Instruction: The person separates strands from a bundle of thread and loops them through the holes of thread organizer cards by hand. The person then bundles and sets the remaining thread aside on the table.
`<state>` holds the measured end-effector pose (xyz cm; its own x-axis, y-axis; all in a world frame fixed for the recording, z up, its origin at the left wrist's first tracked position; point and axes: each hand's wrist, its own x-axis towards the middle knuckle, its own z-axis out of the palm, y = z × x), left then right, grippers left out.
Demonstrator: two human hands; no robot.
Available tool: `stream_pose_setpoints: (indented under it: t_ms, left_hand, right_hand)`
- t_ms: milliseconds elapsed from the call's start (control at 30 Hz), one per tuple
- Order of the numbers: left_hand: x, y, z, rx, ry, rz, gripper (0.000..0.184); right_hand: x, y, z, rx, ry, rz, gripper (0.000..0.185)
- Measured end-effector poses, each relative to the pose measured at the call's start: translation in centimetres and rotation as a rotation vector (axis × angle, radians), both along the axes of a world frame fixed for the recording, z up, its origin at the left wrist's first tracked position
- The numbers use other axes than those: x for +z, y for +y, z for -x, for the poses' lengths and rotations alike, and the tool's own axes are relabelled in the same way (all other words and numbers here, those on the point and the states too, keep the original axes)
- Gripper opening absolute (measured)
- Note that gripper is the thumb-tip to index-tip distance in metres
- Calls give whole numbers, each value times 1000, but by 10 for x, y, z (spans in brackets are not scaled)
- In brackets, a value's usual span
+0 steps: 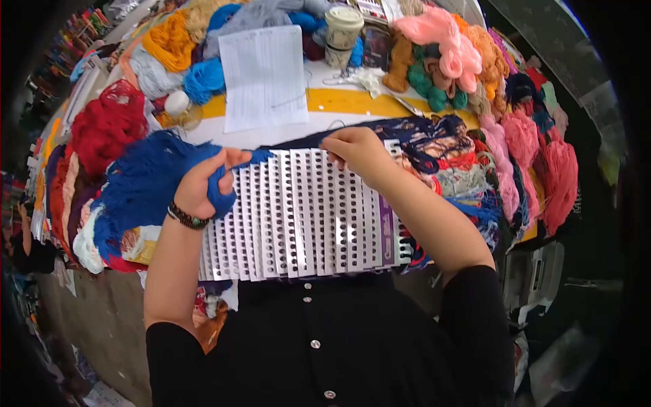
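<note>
My left hand (pixel 202 182), with a beaded bracelet at the wrist, is closed around a skein of blue embroidery thread (pixel 139 186). A strand bundle crosses the palm, and a blue tuft reaches the upper left corner of the cards. Overlapping white thread cards (pixel 295 217) with rows of punched holes lie in front of me, one with a purple strip reading "Cross Stitch". At their top edge, my right hand (pixel 359 152) is pinched, its fingertips over the holes. Whatever those fingers grip is too small to make out.
Behind the cards lie a printed sheet (pixel 264 81) and a lidded paper cup (pixel 343 37). Red thread (pixel 112 119) is heaped at left, pink skeins (pixel 451 51) at the back right. Dark navy thread (pixel 434 139) borders the cards. Coral skeins (pixel 560 180) hang over the right edge.
</note>
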<state>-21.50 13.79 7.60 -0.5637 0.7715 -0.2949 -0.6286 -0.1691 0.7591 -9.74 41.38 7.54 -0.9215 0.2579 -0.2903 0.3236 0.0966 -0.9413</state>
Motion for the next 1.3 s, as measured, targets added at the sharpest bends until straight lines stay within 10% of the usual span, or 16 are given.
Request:
stream_pose_setpoints:
  t_ms: [1300]
  left_hand:
    - [-56,66,11,-71,725,779,27]
  right_hand:
    - [-28,-38,49,190,-323,-70,26]
